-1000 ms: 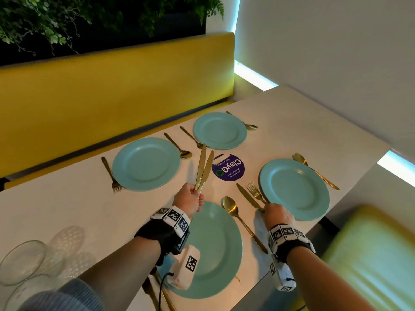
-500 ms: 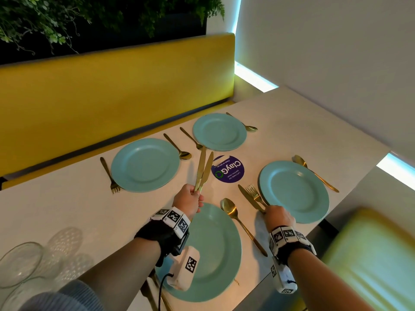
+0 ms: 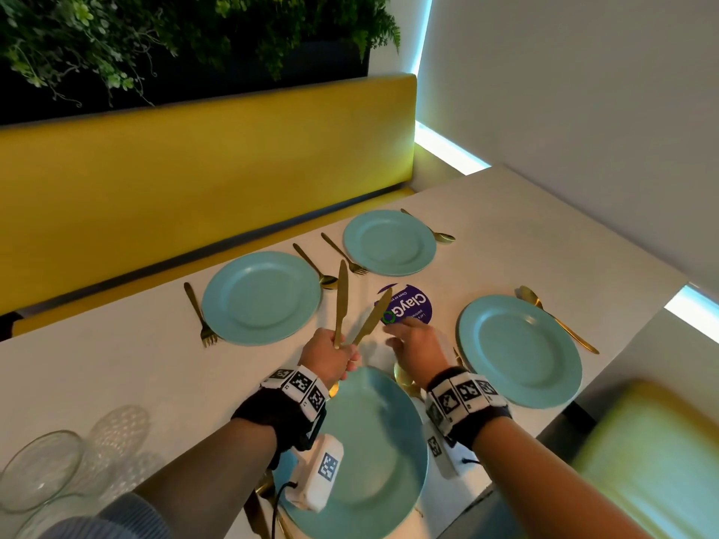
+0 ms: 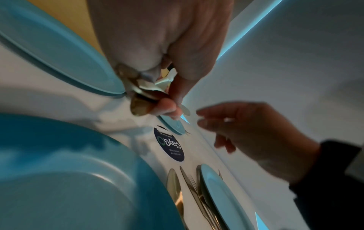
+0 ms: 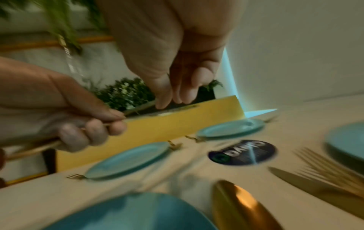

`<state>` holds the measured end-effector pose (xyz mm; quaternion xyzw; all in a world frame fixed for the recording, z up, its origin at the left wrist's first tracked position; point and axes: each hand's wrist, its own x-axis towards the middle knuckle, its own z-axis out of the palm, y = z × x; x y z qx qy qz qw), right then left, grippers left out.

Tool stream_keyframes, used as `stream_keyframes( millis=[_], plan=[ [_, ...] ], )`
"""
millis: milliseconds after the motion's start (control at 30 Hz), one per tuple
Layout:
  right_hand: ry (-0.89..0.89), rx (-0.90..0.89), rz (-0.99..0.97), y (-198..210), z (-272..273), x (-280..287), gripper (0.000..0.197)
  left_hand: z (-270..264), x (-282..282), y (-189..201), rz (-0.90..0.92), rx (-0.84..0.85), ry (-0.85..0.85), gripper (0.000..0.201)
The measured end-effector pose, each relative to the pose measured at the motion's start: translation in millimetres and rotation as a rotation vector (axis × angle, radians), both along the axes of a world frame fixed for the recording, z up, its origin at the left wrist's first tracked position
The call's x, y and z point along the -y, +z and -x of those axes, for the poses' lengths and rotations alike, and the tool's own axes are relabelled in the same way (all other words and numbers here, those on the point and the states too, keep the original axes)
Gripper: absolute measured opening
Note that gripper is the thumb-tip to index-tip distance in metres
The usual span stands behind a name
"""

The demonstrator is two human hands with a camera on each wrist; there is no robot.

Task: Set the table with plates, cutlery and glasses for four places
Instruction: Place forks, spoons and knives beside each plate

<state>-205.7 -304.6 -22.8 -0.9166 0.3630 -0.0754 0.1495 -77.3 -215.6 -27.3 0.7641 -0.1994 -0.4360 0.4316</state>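
Observation:
My left hand grips two gold knives by their handles, blades up and splayed: one upright, one leaning right. My right hand hovers just right of them with loose fingers, holding nothing; in the right wrist view its fingertips are at the leaning knife's blade. Four teal plates lie on the table: far left, far right, near right, nearest. A third knife and a fork lie left of the near right plate, hidden in the head view.
Gold forks and spoons lie beside the plates, one spoon by the nearest plate. A purple round sticker marks the table's middle. Clear glasses stand at the near left. A yellow bench runs behind; a wall stands to the right.
My right hand has left the knife beside the near right plate and moved left and forward to the knives in my left hand. Those two knives have splayed apart.

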Motion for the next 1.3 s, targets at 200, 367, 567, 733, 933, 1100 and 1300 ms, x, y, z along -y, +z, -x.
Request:
stream_keyframes(
  millis=[200, 367, 567, 733, 933, 1100, 1300],
  plan=[
    [0.399, -0.287, 0.105, 8.2, -51.6, -3.9, 0.025, -18.5, -1.8, 9.9, -0.032, 0.041, -0.103, 0.010],
    [0.490, -0.350, 0.055, 16.8, -66.5, -1.7, 0.027, -34.9, -5.7, 12.5, -0.048, 0.024, -0.128, 0.010],
    [0.317, -0.477, 0.001, 23.7, -84.4, 18.3, 0.024, -67.1, -3.3, 12.2, -0.045, 0.138, 0.122, 0.006],
    [0.056, -0.527, -0.069, 16.2, -107.3, 65.5, 0.029, -111.7, -2.3, 15.2, -0.092, 0.200, 0.291, 0.010],
    [-0.204, -0.478, -0.170, 7.2, -164.2, 119.6, 0.036, -142.8, -0.3, 10.8, 0.018, 0.173, 0.393, 0.007],
    [-0.232, -0.352, -0.283, -12.0, -200.0, 141.7, 0.038, -161.6, -0.2, -5.1, 0.036, 0.177, 0.373, 0.018],
    [-0.243, -0.355, -0.208, -25.8, -223.3, 139.2, 0.026, -171.7, -9.1, -14.0, 0.068, 0.168, 0.395, 0.014]
  ],
)
